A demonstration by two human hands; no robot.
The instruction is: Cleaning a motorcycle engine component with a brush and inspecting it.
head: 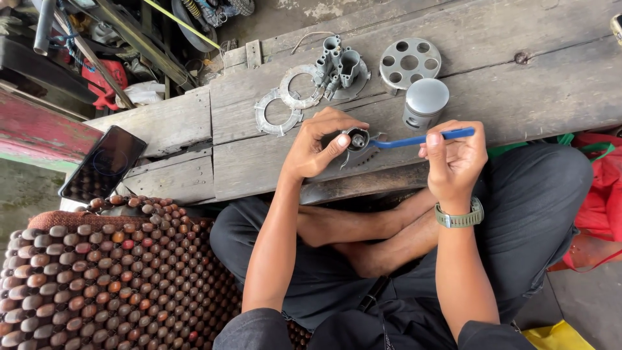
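Looking down from the head cam, a small round metal part [357,139] is pinched in the left hand [319,148], thumb on its rim and fingers curled over the top, so its open face is turned up and toward the brush. It's kept just above the near edge of the wooden bench [492,58], probably so it can be worked on without being set down.

A blue toothbrush [421,139] is gripped in the right hand [455,161], fingers closed round the handle end. Its long axis runs nearly level, left to right, with the bristle end pointed left into the part.

Further back on the boards, two flat metal rings [285,104], a grey cast piece with tubes [340,65], a perforated disc [409,63] and a piston [425,102] are laid out well apart from the hands, likely parked within reach. A phone [103,165] is lying at the left, beside a beaded seat mat [97,279].
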